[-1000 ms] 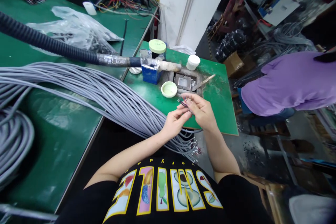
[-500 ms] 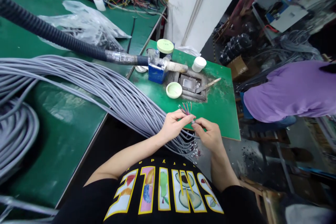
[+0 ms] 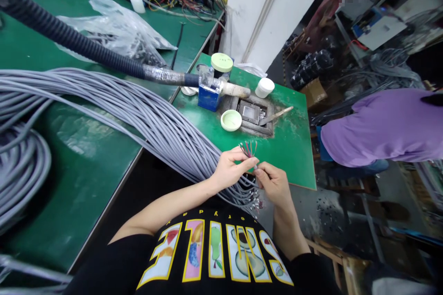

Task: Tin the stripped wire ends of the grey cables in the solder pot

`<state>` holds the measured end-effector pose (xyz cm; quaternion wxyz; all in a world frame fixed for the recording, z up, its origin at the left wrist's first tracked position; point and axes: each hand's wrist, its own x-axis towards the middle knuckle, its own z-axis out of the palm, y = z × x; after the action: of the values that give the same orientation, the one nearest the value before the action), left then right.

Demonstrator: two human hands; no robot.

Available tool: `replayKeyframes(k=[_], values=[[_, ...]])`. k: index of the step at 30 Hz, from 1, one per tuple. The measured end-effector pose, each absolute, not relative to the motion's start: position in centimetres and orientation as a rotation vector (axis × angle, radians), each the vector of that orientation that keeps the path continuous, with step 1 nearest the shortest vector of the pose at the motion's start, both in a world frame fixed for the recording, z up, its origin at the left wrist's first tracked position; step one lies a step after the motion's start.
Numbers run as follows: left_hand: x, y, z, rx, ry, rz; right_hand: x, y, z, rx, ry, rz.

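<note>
Both hands at the centre of the frame, holding one grey cable. The wires [image 3: 248, 148] fan upward from the cable end [image 3: 255, 167], above the lower edge of the small bench [image 3: 294, 156]. Likely faults: a slack left pinch would let the fine wires cross or slip; a sharp twist between the hands could strain them where they leave the sheath; the cable might snag among the loose ends of the bundle [image 3: 166, 124] just below; a forward reach could knock the dish [image 3: 231, 120], which lies beyond the wires. Pose: left hand [image 3: 230, 169], forearm slanting up from lower left, thumb and fingers pinched on the base of the wires; right hand [image 3: 275, 183], forearm steeper from lower right, fingers curled, thumb and forefinger clamped on the sheath. Fingertip contact is partly hidden.
</note>
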<state>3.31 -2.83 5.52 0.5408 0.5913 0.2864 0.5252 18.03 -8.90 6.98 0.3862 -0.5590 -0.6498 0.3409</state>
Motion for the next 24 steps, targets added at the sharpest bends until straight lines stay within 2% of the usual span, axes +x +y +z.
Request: replayKeyframes(k=[24], values=[[3.28, -2.97, 4.96, 1.402, 0.736, 1.206, 17.67, -9.05, 6.72, -1.444, -1.623, 0.915]])
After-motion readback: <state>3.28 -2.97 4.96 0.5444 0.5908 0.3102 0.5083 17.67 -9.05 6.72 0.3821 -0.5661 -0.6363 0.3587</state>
